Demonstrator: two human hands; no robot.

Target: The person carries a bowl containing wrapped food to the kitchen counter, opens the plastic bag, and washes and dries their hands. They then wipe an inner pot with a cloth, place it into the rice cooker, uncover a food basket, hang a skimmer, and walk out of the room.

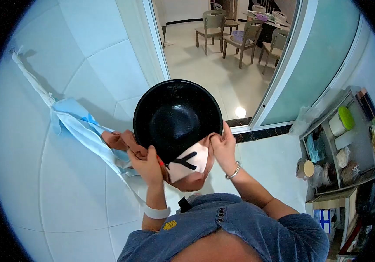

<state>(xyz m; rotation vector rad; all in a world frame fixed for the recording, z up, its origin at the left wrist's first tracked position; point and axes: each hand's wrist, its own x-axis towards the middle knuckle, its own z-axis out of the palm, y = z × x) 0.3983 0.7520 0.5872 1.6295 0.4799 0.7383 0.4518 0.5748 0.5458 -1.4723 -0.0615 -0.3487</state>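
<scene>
A round black inner pot [174, 115], like one from a rice cooker, is tilted so that its bare inside faces me. Around its near side lies a brown cloth [192, 182] with a white patch and black stripes. My left hand [147, 167] is closed at the pot's lower left edge, with bunched cloth beside and under the fingers. At the lower right edge, my right hand [223, 147] pinches the cloth against the rim. The fingers behind the pot are hidden.
On the left wall hangs a pale blue and white cloth [76, 114]. A sliding glass door [312, 65] frames a doorway with chairs [211, 28] beyond. To the right stands a shelf [331, 144] with containers, bags and a green-lidded box [342, 121].
</scene>
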